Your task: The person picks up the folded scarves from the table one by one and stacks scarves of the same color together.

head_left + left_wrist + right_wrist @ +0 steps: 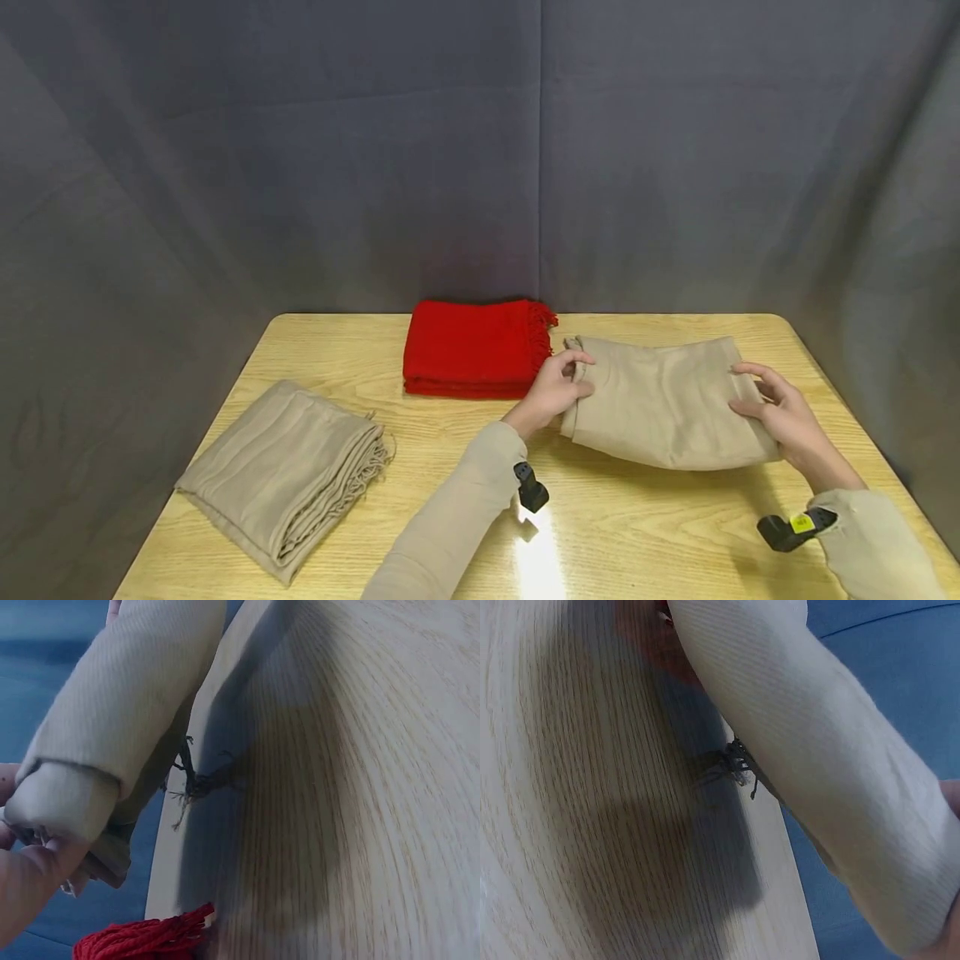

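Observation:
A folded beige cloth (667, 404) is held between both hands over the table's right part, its near edge sagging. My left hand (553, 387) pinches its left edge, thumb and fingers on either side; the left wrist view shows the cloth (127, 697) as a thick fold gripped by the left hand (30, 877). At the cloth's right edge my right hand (783, 412) grips with thumb and fingers. In the right wrist view the cloth (817, 757) hangs above the table with dark fringe strands beneath, and most of the right hand is hidden.
A folded red cloth (472, 346) with fringe lies at the table's back middle, close beside my left hand. Another folded beige cloth (281, 471), fringed on its right side, lies at the left of the wooden table (600, 533). Grey curtain (450, 150) hangs behind.

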{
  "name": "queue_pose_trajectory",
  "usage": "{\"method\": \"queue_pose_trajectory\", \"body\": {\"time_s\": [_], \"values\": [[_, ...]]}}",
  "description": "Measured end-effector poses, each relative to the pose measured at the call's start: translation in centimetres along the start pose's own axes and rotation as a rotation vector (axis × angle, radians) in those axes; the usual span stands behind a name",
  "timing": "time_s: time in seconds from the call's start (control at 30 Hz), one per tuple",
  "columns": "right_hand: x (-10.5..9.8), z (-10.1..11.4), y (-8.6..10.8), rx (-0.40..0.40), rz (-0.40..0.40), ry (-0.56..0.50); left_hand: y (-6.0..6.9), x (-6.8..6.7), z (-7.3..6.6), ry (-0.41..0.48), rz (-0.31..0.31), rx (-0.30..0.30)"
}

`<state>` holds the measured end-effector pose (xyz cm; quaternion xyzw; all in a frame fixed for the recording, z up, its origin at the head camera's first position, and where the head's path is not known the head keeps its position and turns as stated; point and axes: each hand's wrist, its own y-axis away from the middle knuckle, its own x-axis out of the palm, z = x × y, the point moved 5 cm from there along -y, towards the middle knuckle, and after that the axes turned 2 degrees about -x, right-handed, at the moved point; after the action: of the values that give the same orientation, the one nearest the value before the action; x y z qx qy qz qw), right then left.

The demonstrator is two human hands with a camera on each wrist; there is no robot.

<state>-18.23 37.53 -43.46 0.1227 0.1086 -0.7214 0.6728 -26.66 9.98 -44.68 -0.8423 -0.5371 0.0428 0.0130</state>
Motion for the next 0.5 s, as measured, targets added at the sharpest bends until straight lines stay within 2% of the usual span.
{"method": "queue_pose_trajectory", "body": {"time_s": [0.1,0.27,0.37,0.5], "values": [[0.1,0.2,0.2,-0.037,0.001,0.014,0.4,-0.2,-0.4,-0.006,0.014,-0.001],[0.3,0.6,0.7,-0.086,-0.012,0.050,2.0,-0.6,-2.4,-0.008,0.040,0.005],[0.5,0.9,0.9,-0.087,-0.008,0.038,2.8,-0.9,-3.6,-0.027,0.044,-0.001],[0.7,1.3,1.1,-0.086,0.000,0.024,3.4,-1.4,-4.2,-0.022,0.045,-0.011]]}}
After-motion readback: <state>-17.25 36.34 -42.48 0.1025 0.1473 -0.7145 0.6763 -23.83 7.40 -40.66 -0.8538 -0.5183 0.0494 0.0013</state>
